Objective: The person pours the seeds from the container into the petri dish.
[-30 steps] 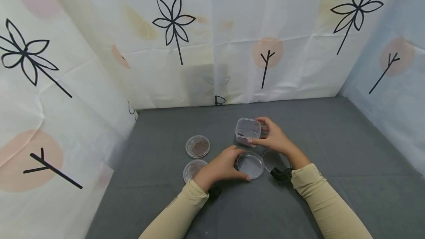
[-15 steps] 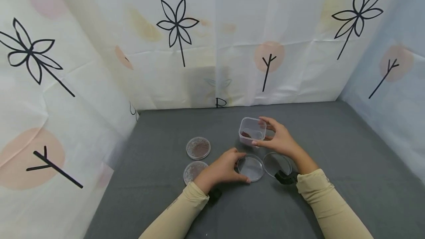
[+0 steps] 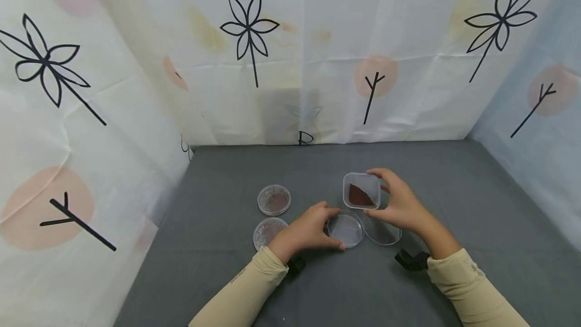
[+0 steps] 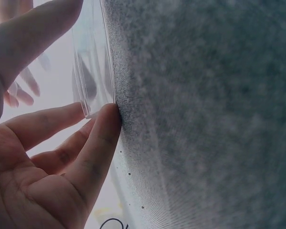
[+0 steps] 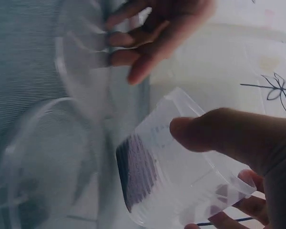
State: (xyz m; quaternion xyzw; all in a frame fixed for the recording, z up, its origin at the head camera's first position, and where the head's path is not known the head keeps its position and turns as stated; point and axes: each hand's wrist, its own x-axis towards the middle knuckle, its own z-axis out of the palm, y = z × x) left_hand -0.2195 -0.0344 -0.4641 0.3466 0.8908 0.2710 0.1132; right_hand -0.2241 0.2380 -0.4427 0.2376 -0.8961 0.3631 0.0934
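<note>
My left hand [image 3: 305, 231] holds a clear petri dish [image 3: 347, 231] by its edge, thumb on the near side and fingers on the far side. In the left wrist view, fingertips pinch the rim of this dish [image 4: 96, 62], which lies on the grey cloth. My right hand [image 3: 401, 206] grips a clear square plastic tub [image 3: 347, 185] between thumb and fingers, above and behind the dishes. Reddish-brown powder [image 3: 360, 197] has gathered on one side of the tub. The right wrist view shows the tub [image 5: 176, 167] tilted, its powder [image 5: 137, 169] banked against the wall.
A second clear round dish or lid [image 3: 383, 232] sits right of the held one, partly behind the right hand. On the left, two round dishes with brownish, speckled contents stand, one farther back [image 3: 274, 201] and one nearer [image 3: 267, 230]. A patterned white curtain [image 3: 327, 74] rises behind the grey cloth [image 3: 236, 165].
The right hand has moved right and slightly nearer with the tub, tilting it so the brown powder shows much more. The left hand keeps its hold on the petri dish.
</note>
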